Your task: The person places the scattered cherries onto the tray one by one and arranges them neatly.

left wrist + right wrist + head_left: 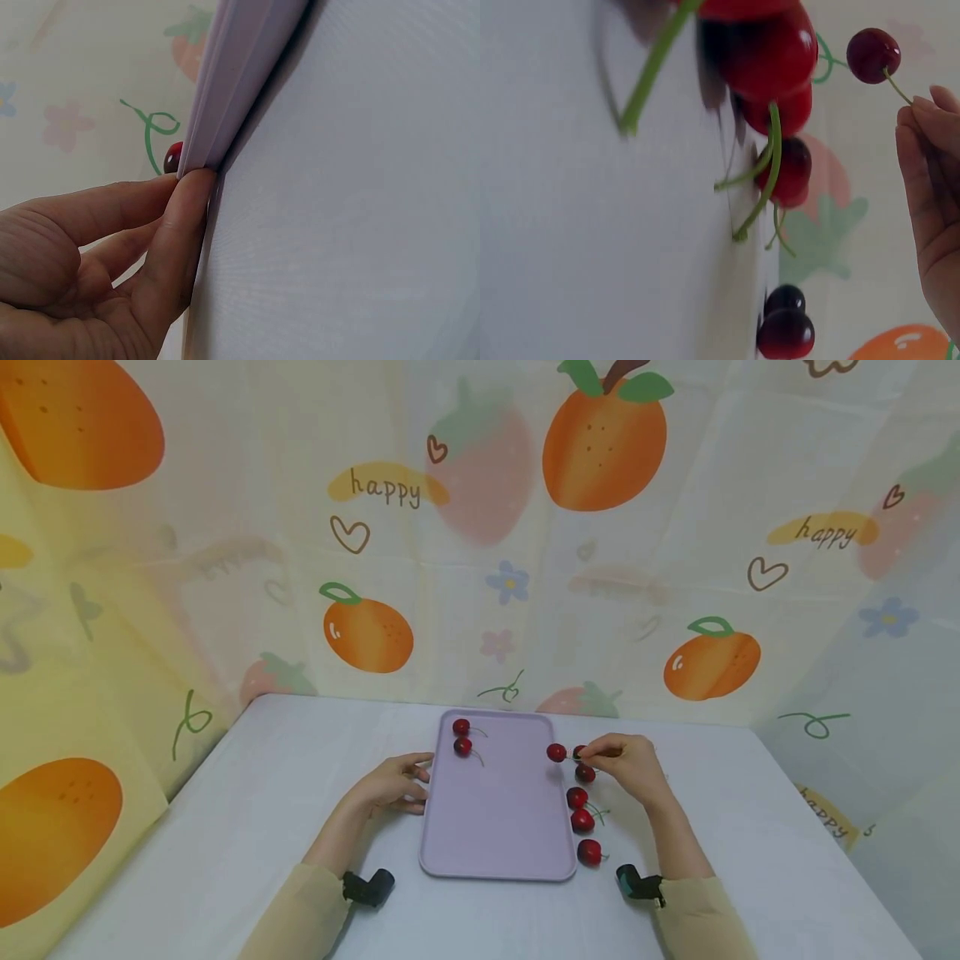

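My right hand [626, 764] pinches a red cherry [557, 752] by its stem between thumb and fingertips. That cherry hangs above the right rim of a lavender tray [495, 810]; in the right wrist view the lifted cherry [873, 56] is dark red and above the others. My left hand [393, 785] touches the tray's left side with spread, nearly straight fingers [191, 195]. Two cherries [462, 747] lie in the tray's far left corner, stems pointing right. Along the tray's right side lie several more stemmed cherries [582, 821], one partly hidden by my right hand.
A white-covered table [262, 793] carries everything. Behind it hangs a pale curtain [480, 610] printed with fruit, flowers and the word "happy". Black wrist-worn devices [369, 888] sit near both cuffs.
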The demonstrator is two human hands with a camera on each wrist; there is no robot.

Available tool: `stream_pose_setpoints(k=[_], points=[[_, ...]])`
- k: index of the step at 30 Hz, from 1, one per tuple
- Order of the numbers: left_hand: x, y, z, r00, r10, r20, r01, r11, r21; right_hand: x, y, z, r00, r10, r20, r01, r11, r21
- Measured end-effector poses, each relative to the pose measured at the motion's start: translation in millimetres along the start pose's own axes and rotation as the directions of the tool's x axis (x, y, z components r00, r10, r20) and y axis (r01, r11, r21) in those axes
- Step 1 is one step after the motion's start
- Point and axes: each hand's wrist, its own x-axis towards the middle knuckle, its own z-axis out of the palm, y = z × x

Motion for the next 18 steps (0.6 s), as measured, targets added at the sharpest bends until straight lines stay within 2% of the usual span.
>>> stream_pose_setpoints(k=[18], points=[[1.1,-0.9,-0.3,1.000,0.002,-0.004,-0.002,1.000,0.000,18,-43,38.7,0.998,-0.059,0.015,0.059,0.998,0.012]])
